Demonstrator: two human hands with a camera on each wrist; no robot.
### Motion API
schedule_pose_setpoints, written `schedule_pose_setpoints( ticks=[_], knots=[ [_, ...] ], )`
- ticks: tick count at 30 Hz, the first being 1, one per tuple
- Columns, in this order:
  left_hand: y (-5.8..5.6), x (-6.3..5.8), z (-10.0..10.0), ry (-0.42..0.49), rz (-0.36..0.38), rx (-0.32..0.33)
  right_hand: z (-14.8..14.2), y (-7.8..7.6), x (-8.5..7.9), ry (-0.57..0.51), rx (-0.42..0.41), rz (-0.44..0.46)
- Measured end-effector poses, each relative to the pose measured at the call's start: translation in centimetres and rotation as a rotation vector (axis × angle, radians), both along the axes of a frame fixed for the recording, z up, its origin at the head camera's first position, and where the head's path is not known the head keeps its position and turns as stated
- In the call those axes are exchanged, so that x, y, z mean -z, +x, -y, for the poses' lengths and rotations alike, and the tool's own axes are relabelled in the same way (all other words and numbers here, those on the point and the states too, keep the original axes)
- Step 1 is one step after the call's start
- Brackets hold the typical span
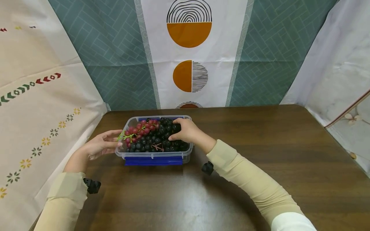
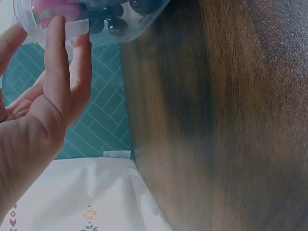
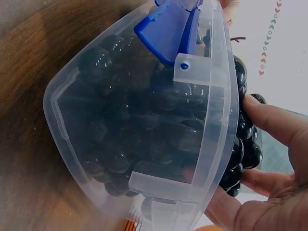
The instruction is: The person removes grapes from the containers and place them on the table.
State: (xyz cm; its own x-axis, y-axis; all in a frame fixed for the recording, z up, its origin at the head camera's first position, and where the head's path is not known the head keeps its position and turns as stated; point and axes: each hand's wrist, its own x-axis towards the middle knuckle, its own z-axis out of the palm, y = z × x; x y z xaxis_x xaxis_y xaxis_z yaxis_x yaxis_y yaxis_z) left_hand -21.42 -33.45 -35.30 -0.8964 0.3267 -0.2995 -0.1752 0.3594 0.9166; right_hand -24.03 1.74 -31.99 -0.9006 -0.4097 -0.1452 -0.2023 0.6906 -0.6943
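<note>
A clear plastic box point(image 1: 152, 155) with blue clips stands on the table, filled with grapes. Red grapes point(image 1: 141, 128) with green stems lie at its back left, and black grapes point(image 1: 156, 140) fill the rest, heaped above the rim at the right end. My right hand point(image 1: 188, 131) grips the black grapes point(image 3: 246, 144) there, thumb and fingers spread around them. At the box's left end, my left hand point(image 1: 101, 144) touches the wall with nearly straight fingers point(image 2: 57, 62). A brown stem point(image 1: 157, 147) shows on top near the front.
The brown wooden table point(image 1: 245, 141) extends to the right and in front of the box. Behind it hangs a green and white patterned cloth point(image 1: 115, 64). A cream cloth with printed motifs point(image 1: 37, 128) runs along the left side, and a pale cloth point(image 1: 341, 80) along the right.
</note>
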Motion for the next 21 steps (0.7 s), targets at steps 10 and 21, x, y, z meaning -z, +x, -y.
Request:
schedule_pose_setpoints(
  ticks=[10,21],
  knots=[
    [0.00,-0.12,-0.01,0.006,0.012,-0.014,-0.54,-0.06,0.39,-0.103,0.049,0.001],
    [0.12,-0.11,-0.10,-0.004,0.015,-0.028,-0.71,0.00,0.45,-0.170,0.059,-0.003]
  ],
)
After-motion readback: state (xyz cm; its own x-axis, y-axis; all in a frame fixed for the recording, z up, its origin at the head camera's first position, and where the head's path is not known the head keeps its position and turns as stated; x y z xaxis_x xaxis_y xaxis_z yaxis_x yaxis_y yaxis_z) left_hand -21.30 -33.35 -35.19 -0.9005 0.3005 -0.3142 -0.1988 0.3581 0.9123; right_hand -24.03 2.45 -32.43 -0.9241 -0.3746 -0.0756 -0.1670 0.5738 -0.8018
